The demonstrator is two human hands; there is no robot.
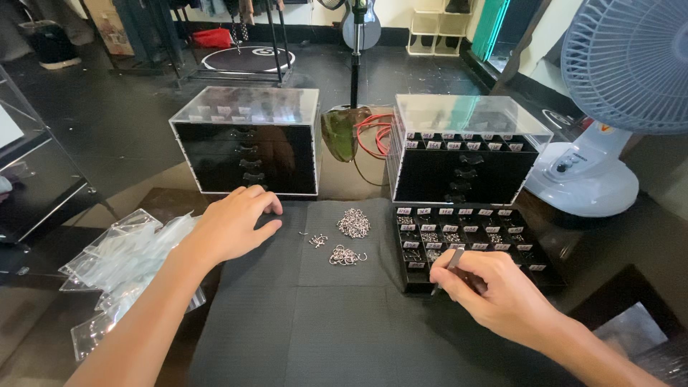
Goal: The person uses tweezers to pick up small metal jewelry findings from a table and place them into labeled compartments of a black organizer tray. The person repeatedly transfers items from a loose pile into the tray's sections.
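Right hand [494, 290]: near right of the worktop, fingers pinched round a thin metal tool, probably tweezers [448, 266], its tip pointing down at the near edge of the open tray.

Tray [527, 276]: black, divided into small labelled compartments, many holding tiny silver parts; lies flat, just in front of the right drawer box and touching the right edge of the mat.

Left hand [233, 226]: near left, palm down on the far left corner of the mat, fingers loosely curled, holding nothing that can be seen.

Mat [301, 322]: dark cloth covering the middle of the worktop.

Small silver rings and studs, three lots on the mat between the two hands: a dense heap [353, 223] farthest back; a looser cluster of rings [345, 256] nearer; a few scattered pieces [317, 239] to the left.

Left drawer box [247, 147]: black drawers in a clear casing, beyond the left hand.

Right drawer box [462, 154]: same kind, labelled top row, beyond the tray.

Clear plastic bags [129, 258]: a pile at the left edge, beside the left forearm.

Fan [609, 107]: pale, on a round base, far right.
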